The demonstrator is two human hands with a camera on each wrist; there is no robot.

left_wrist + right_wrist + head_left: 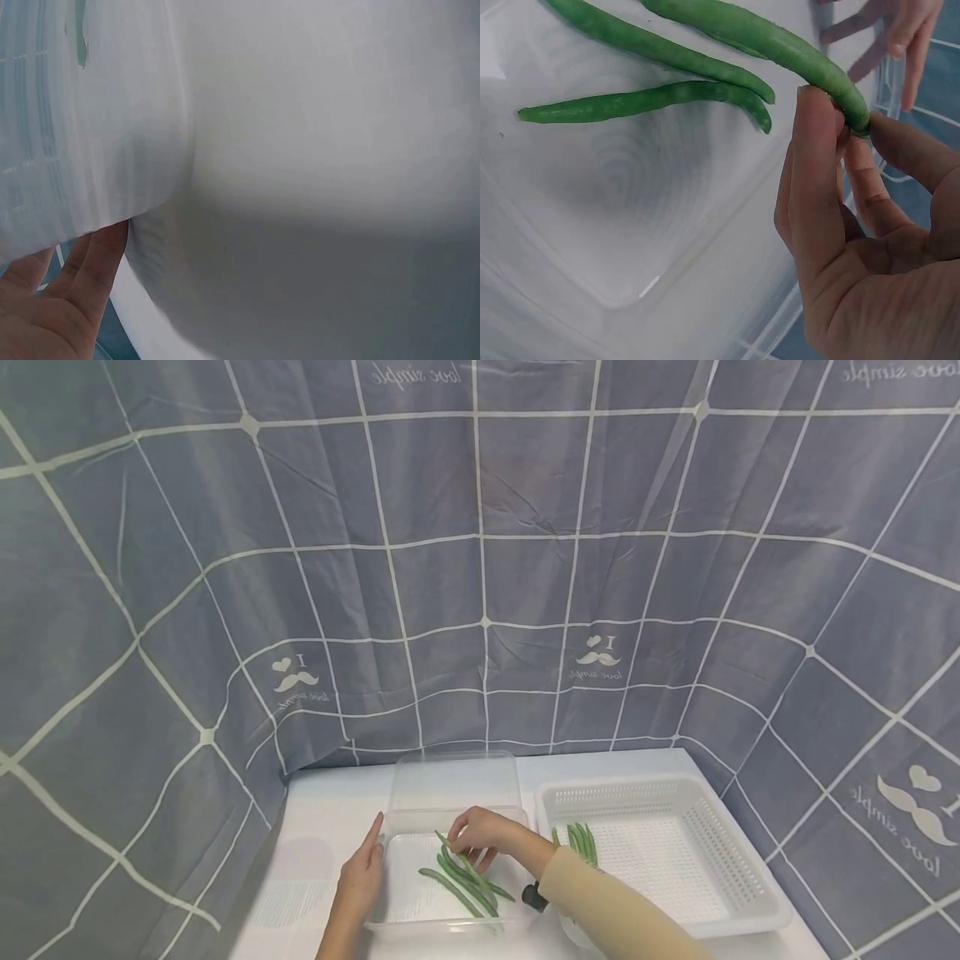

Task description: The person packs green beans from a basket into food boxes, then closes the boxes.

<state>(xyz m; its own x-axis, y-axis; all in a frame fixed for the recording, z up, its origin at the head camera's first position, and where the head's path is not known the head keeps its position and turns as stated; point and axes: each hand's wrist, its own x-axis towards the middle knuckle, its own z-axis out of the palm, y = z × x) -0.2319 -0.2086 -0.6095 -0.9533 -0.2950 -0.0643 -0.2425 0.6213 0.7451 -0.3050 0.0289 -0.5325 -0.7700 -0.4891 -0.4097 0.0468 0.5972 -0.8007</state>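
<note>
A clear plastic container (435,927) stands on the white table with several green beans (448,888) lying in it. My right hand (483,832) is over the container and pinches one end of a green bean (780,46) between thumb and fingers. Two other beans lie on the container floor in the right wrist view. Along the container's left side, my left hand (362,877) touches the wall with its fingers fairly straight. In the left wrist view, the fingertips of the left hand (64,300) meet the edge of the translucent container (131,127).
On the right stands a white perforated basket (750,868) holding several green beans (582,843), partly hidden by my right sleeve (615,897). A clear flat plastic piece, perhaps a lid (455,779), lies behind the container. A grey checked curtain (525,585) encloses the table's back and sides.
</note>
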